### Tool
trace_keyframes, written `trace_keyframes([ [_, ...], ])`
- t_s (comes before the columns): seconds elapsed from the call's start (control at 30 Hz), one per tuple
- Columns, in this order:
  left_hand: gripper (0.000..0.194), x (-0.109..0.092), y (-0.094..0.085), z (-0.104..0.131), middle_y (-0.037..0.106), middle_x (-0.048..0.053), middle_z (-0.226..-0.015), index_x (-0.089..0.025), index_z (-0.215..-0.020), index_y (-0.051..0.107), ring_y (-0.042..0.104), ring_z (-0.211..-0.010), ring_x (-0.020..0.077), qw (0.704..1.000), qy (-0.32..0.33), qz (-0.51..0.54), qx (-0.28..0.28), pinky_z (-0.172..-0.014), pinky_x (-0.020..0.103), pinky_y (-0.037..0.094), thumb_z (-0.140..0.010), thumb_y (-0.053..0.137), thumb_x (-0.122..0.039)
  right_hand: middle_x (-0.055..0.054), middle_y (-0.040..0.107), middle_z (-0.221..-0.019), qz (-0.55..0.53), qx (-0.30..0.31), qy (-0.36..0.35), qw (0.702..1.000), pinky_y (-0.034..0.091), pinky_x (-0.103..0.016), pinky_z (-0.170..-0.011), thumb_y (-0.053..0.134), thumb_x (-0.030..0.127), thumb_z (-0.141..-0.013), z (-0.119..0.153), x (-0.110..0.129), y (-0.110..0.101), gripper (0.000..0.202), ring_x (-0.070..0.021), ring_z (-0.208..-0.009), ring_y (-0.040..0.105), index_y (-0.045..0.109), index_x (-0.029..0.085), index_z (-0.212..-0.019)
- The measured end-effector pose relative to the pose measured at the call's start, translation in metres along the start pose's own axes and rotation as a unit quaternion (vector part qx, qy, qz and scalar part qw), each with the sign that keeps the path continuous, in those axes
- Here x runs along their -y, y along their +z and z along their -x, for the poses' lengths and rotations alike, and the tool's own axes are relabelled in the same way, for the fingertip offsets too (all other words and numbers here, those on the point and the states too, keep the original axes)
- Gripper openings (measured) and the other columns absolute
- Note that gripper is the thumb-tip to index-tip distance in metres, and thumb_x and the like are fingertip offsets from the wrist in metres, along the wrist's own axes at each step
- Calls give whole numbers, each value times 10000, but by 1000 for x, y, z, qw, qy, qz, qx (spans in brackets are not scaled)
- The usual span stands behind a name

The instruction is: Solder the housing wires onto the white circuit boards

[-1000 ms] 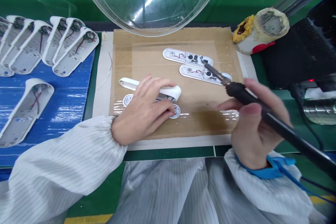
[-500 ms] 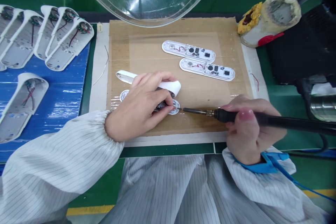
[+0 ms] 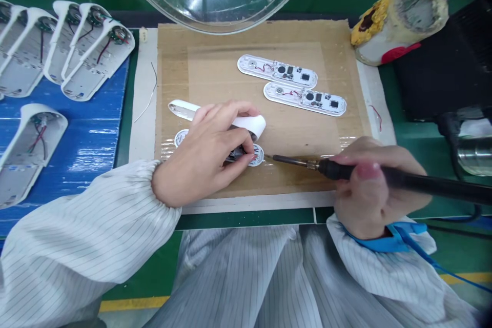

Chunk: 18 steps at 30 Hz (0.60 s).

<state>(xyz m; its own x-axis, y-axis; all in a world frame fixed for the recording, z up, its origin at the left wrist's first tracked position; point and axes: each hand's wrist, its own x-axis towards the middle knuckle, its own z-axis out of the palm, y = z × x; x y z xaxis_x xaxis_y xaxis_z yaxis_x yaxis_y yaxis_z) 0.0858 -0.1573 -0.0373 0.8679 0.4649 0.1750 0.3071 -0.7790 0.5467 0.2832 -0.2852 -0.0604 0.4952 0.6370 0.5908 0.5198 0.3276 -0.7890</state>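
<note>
My left hand [image 3: 209, 151] lies over a white plastic housing [image 3: 251, 125] and a white circuit board [image 3: 257, 156]. Its thumb and forefinger are pinched together at the board's rounded right end; whatever is between them is too small to make out. The palm hides most of the board, and only its left end shows past the hand. In my right hand [image 3: 374, 184] is a black soldering iron [image 3: 334, 169], held like a pen. The iron's tip points left, close beside the board's right end; I cannot tell whether it touches.
Two long white boards with electronics [image 3: 295, 72] lie on the cardboard [image 3: 215, 77]. Several wired white housings [image 3: 98, 61] rest on the blue surface [image 3: 88, 128] at left. A clear round bowl [image 3: 215, 25] overhangs the back. A wrapped can [image 3: 400, 25] stands right, beside a black box [image 3: 430, 72].
The soldering iron and my right hand have shifted slightly right, drawing the tip back from the board's end. My left hand keeps its pinch in place. The view has tilted a little.
</note>
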Motion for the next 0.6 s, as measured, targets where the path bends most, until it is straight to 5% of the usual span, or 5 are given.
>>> trace_keyframes([
  [0.13,66,0,2,0,538,69,-1329,-205,-853,644,519,-1236,220,1000,-2,-1,0,-1044,426,327,-893,592,-198,11,564,-587,-62,-133,94,985,274,-254,-429,637,274,-851,-6,3,0,212,-110,-517,514,637,156,-674],
  [0.27,69,-3,-2,2,535,50,-1330,-220,-872,632,517,-1230,206,1000,-2,0,-6,-1051,414,347,-922,588,-236,77,388,-459,-140,-134,249,949,251,-221,-420,577,329,-927,-17,4,-6,232,-76,-419,273,653,157,-792],
  [0.37,40,1,-11,6,536,33,-1345,-243,-953,607,518,-1258,197,1000,-17,17,-13,-1057,393,389,-932,590,-272,110,254,-431,-246,-112,355,895,265,-185,-428,613,362,-927,-25,5,-12,234,-80,-437,133,611,182,-777],
  [0.6,104,30,-31,16,688,-18,-1186,-259,-921,514,664,-1009,175,998,-43,-31,22,-890,320,504,-982,462,-325,112,153,-493,-381,-101,443,805,263,-151,-429,610,379,-956,-35,13,-20,306,-77,-471,95,570,179,-728],
])
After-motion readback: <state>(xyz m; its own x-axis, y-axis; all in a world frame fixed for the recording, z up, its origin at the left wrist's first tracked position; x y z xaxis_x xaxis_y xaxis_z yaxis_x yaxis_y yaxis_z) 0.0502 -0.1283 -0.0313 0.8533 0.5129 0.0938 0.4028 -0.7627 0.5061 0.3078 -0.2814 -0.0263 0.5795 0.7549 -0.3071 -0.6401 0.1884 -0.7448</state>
